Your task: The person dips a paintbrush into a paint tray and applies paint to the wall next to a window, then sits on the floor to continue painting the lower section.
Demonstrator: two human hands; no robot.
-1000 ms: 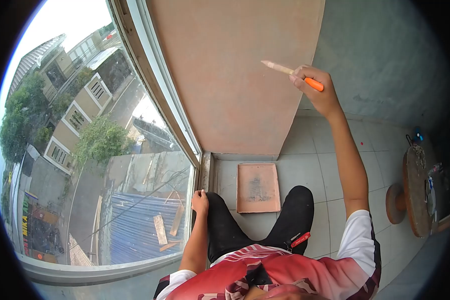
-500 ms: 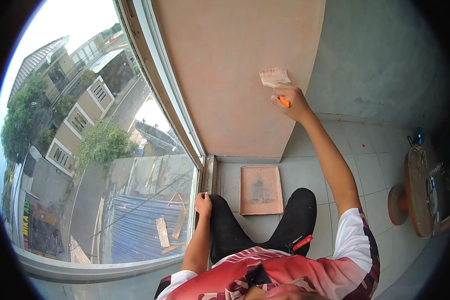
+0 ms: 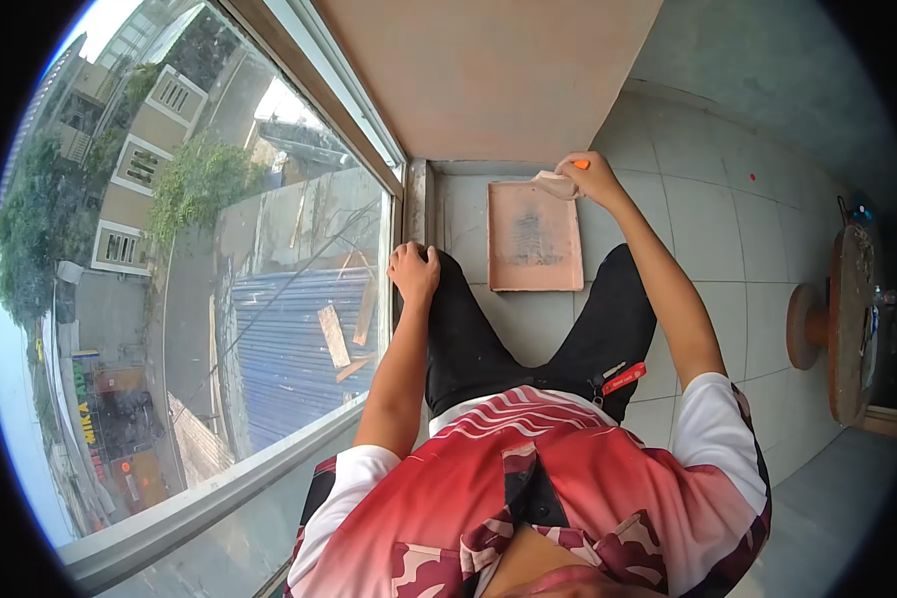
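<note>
Location: room under renovation, upper floor of building. Evidence: wall (image 3: 488,70) freshly coated salmon pink beside bare grey wall (image 3: 767,70); paint tray (image 3: 534,237) on tiled floor (image 3: 708,209); large window (image 3: 229,279) overlooks rooftops, street, trees far below; wooden cable spool (image 3: 847,319) on its side at right.

paint tray (image 3: 534,239): salmon pink, grey smear in its middle | brush (image 3: 560,181): orange handle, pink-stained bristles | wall (image 3: 488,70): salmon pink | floor (image 3: 698,214): pale grey tiles | shirt (image 3: 528,478): red, white wavy stripes, white sleeves | trousers (image 3: 468,339): black
</note>
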